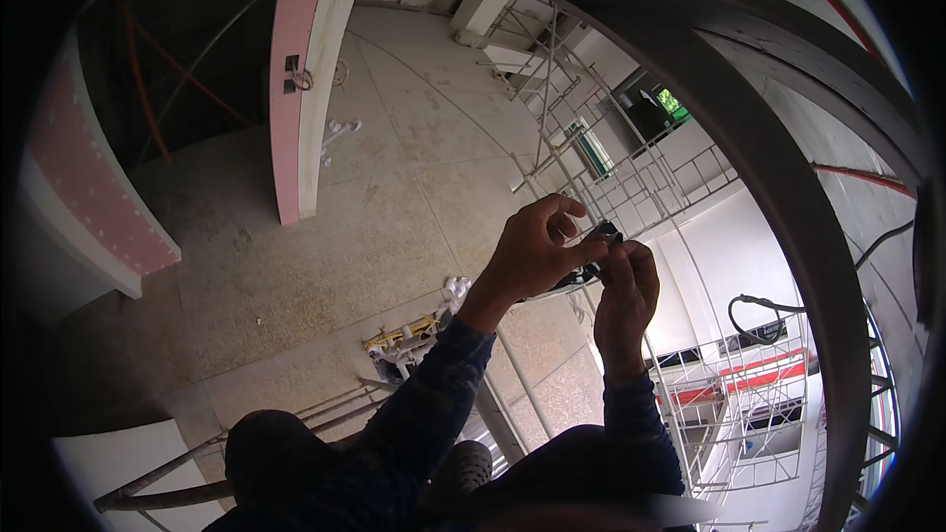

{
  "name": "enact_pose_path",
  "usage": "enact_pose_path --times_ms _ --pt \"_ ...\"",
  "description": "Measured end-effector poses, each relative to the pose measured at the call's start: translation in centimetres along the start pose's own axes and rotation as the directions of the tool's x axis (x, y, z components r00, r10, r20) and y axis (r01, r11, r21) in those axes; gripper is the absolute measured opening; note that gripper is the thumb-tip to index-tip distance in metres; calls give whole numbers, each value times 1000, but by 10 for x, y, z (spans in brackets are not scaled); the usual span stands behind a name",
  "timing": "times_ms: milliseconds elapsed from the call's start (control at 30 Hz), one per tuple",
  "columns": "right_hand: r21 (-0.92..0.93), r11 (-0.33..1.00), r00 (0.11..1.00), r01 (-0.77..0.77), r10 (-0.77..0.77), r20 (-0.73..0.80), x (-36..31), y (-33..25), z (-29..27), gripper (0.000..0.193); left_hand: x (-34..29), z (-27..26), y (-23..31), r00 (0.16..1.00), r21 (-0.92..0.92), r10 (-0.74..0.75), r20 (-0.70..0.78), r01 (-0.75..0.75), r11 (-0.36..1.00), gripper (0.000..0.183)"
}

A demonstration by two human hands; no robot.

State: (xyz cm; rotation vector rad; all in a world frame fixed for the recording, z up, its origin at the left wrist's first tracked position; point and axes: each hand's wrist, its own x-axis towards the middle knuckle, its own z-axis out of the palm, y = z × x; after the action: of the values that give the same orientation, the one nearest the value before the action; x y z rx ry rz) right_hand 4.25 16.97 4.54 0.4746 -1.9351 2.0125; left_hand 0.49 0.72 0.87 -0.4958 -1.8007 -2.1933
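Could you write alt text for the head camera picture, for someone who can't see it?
A person's left fingers and right fingers meet at a small dark object, too unclear to identify. Below spreads a brownish floor; a pink-faced panel stands at upper left, with metal scaffolding toward the right.

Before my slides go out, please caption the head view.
Left hand and right hand meet at a small dark object, with scaffolding beyond.
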Motion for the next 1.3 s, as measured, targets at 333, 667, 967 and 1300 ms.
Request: enact_pose_path --times_ms 333,667,967,1300 --pt "-58 998 999 -13 15 31 3 9 -4 14 0 -5 6 995 -40 -70 73 73 997 53" --pt "-64 998 1000 -11 12 19 0 10 1 14 -2 -4 6 990 -82 -45 136 56 995 29" --pt "-126 991 999 -42 43 11 1 9 3 15 0 -7 7 990 -46 -64 123 70 996 28" --pt "-86 995 999 -48 48 -5 4 14 -1 14 -1 0 9 965 205 121 -234 -73 976 36"
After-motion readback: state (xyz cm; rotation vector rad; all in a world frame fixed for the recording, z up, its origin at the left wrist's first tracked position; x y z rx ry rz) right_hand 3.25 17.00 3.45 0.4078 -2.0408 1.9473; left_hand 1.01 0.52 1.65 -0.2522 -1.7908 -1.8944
